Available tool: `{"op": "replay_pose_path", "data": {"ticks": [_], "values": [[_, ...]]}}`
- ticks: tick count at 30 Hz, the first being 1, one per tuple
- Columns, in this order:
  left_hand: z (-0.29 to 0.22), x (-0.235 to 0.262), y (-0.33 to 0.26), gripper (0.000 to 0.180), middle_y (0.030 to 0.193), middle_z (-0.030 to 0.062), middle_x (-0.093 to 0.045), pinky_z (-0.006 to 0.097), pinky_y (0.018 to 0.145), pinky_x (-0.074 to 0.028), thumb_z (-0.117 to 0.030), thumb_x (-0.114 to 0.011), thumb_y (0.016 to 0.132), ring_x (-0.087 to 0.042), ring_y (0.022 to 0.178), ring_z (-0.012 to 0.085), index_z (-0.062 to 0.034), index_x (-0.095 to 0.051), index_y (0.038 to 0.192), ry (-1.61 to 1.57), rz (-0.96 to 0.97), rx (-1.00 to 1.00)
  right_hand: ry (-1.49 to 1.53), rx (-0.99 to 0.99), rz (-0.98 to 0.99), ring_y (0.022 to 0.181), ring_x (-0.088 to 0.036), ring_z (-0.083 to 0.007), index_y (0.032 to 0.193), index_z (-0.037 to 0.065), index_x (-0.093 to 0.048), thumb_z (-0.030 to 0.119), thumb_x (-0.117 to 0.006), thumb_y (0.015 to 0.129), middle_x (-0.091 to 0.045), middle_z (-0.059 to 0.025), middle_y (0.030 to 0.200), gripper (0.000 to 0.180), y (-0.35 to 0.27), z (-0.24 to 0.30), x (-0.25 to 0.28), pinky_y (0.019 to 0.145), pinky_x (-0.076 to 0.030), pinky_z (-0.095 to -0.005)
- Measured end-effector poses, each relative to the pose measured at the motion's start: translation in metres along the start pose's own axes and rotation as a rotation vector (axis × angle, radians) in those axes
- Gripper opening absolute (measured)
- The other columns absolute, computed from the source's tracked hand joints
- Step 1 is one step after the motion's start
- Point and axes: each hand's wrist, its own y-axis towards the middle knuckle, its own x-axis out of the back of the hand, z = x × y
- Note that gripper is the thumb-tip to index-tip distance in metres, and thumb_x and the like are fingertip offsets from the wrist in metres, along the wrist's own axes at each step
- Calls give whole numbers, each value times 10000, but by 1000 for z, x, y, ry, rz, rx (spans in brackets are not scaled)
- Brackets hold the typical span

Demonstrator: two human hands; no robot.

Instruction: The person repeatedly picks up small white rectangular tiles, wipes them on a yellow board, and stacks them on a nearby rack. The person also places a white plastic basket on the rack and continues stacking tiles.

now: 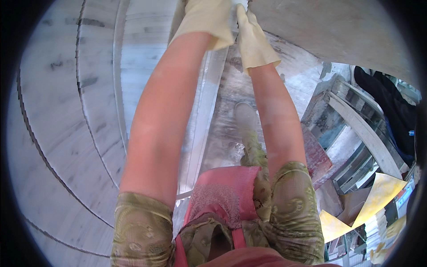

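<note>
Both my forearms reach up to the top of the picture. My left hand [202, 20] and my right hand [253, 40] wear cream-coloured gloves. The fingers of both run out past the top edge, so I cannot see what they grip. They meet at the narrow edge of a long pale stone slab [209, 102] that runs down between my arms. A large white marble slab [58, 124] with grey veins lies to the left of my left arm. Another pale slab [338, 31] leans at the upper right.
My foot in a dusty shoe [247, 118] stands on the grey dusty floor [231, 84] between the slabs. At the right are a wooden rack [364, 129], stacked stone pieces, dark cloth [391, 102] and yellow sheets [378, 196].
</note>
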Motion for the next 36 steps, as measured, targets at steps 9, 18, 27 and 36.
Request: {"op": "replay_pose_path", "data": {"ticks": [9,18,27,36], "values": [[-15,30,33,207,943,209,-750,427,865,-577,-221,-690,782,-729,964,367,-79,-807,876,129,45,-29,264,-553,107,1249,-570,-413,1399,-2,-507,239,-375,1078,-611,-285,1299,422,50,-20,-22,1059,-458,-441],[20,-3,42,321,929,208,-755,429,828,-589,-345,-628,891,-748,953,321,-79,-808,906,413,-15,-153,-19,-720,146,1076,-698,-324,1456,-14,-419,24,-485,970,-708,-230,1118,492,33,0,-14,821,-535,-381],[29,-16,50,227,999,156,-767,408,833,-580,-192,-624,878,-746,941,292,-85,-812,945,448,100,-225,256,-724,95,1290,-567,-410,1298,-61,-631,630,-417,1015,-645,-365,1183,776,72,-24,-25,1088,-438,-457],[7,-13,52,214,1045,116,-775,403,861,-582,-194,-670,849,-740,1015,281,-150,-819,996,139,99,62,335,-535,3,797,-657,-294,1102,-36,-700,511,-459,1039,-723,-148,863,601,70,-21,-26,739,-509,-456]]}}
